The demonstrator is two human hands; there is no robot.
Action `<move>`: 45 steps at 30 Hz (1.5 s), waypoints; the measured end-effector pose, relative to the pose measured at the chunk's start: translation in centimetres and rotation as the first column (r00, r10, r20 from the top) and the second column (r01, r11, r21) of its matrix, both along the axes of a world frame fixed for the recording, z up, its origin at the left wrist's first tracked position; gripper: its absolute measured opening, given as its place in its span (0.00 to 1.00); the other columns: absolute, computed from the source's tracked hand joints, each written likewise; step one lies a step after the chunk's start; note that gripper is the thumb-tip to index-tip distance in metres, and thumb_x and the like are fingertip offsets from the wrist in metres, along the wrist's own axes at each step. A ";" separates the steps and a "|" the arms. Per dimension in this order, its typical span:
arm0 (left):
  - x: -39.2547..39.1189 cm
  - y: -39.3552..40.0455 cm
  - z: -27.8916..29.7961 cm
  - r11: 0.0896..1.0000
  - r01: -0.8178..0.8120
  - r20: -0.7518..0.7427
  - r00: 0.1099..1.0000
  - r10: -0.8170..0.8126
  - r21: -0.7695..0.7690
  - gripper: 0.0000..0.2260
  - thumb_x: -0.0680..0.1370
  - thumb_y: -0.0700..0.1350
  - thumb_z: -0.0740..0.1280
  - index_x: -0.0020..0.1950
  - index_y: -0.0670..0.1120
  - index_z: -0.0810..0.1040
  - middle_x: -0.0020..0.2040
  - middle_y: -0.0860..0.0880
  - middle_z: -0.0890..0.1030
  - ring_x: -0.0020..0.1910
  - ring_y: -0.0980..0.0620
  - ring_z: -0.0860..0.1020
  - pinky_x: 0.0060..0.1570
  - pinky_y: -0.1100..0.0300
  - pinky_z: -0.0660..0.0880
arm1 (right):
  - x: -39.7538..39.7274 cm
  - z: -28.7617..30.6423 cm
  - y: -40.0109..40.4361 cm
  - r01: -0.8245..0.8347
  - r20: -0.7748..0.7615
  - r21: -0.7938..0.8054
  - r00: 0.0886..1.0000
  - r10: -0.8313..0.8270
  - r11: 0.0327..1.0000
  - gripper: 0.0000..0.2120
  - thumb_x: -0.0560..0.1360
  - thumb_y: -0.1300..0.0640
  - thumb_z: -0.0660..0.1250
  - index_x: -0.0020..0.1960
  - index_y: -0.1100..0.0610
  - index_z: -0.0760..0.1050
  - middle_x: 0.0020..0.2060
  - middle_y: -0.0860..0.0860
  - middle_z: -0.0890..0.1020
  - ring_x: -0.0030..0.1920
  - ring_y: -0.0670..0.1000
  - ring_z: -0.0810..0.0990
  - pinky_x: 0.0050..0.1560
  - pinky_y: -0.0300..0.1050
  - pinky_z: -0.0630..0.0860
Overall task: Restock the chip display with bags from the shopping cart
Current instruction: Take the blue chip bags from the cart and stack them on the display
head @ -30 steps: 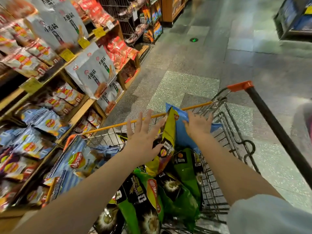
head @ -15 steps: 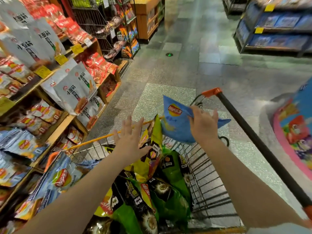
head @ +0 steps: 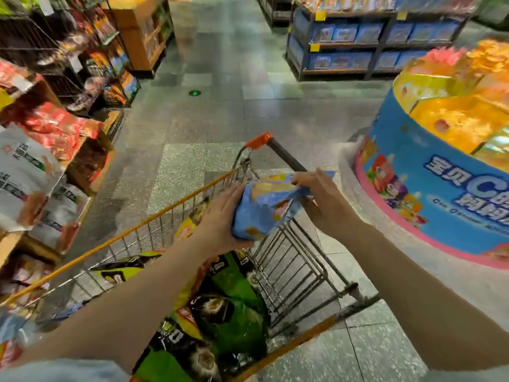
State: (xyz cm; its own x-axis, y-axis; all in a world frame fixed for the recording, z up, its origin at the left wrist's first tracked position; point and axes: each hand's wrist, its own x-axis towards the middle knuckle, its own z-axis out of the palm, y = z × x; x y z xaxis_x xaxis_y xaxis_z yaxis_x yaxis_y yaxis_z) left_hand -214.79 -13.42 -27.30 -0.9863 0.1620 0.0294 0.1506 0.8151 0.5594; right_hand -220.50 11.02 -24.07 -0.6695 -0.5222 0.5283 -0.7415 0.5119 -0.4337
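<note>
The blue chip bag was held in the air above the far end of the shopping cart, just inside the cart's handle. Its long axis ran from lower left to upper right, with the top seam pointing up and to the right toward the round display stand. The bag was tilted, not upright, and motion blur obscured its print.

The left hand gripped the bag's lower left side, palm against the bag and fingers wrapped along its edge. The right hand gripped the bag's upper right end, fingers curled over the top seam. Both forearms extended forward from the lower corners of the view and converged on the bag.

Green and black chip bags lay piled in the cart basket below the held bag, and a yellow bag stood against the basket's left wall. The cart's orange-trimmed left rim ran diagonally from the lower left to the handle.

Snack shelves stood beside the cart on the left. The round display stand stood near the cart on the right, with bare tiled floor between them and open aisle beyond the handle. Blue-stocked shelving stood well apart at the far side.
</note>
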 end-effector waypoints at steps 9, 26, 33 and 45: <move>1.6 7.2 0.0 0.981 -0.194 -0.097 0.977 0.191 -0.019 0.45 0.69 0.65 0.70 0.79 0.49 0.54 0.75 0.48 0.64 0.72 0.44 0.65 0.67 0.43 0.66 | 6.5 -0.7 1.3 0.601 0.413 -0.198 0.768 -0.490 0.775 0.23 0.80 0.63 0.60 0.73 0.60 0.61 0.74 0.58 0.62 0.74 0.56 0.60 0.72 0.42 0.58; 8.2 10.0 -4.2 0.988 0.154 -0.239 0.960 -0.145 0.023 0.35 0.73 0.58 0.63 0.76 0.52 0.53 0.77 0.53 0.59 0.74 0.36 0.59 0.64 0.38 0.64 | 12.4 -2.8 -2.4 0.724 0.707 -0.183 0.567 -0.423 0.665 0.40 0.75 0.46 0.67 0.72 0.32 0.40 0.77 0.51 0.37 0.75 0.57 0.59 0.64 0.48 0.69; 4.1 5.0 -4.8 0.958 -0.061 -0.100 0.991 0.092 0.282 0.46 0.68 0.69 0.68 0.77 0.60 0.45 0.77 0.59 0.44 0.75 0.65 0.40 0.73 0.61 0.40 | 10.8 -4.1 -0.9 0.746 0.679 -0.265 0.594 -0.432 0.610 0.39 0.77 0.53 0.67 0.69 0.33 0.41 0.77 0.55 0.43 0.74 0.58 0.60 0.62 0.44 0.66; 0.7 5.0 -3.3 0.982 0.126 0.297 0.941 -0.163 0.139 0.59 0.66 0.46 0.80 0.64 0.71 0.30 0.67 0.51 0.73 0.62 0.46 0.76 0.60 0.53 0.73 | 11.6 -4.9 0.6 0.726 0.682 -0.324 0.623 -0.382 0.606 0.32 0.78 0.51 0.63 0.68 0.32 0.45 0.78 0.51 0.43 0.76 0.49 0.53 0.66 0.36 0.61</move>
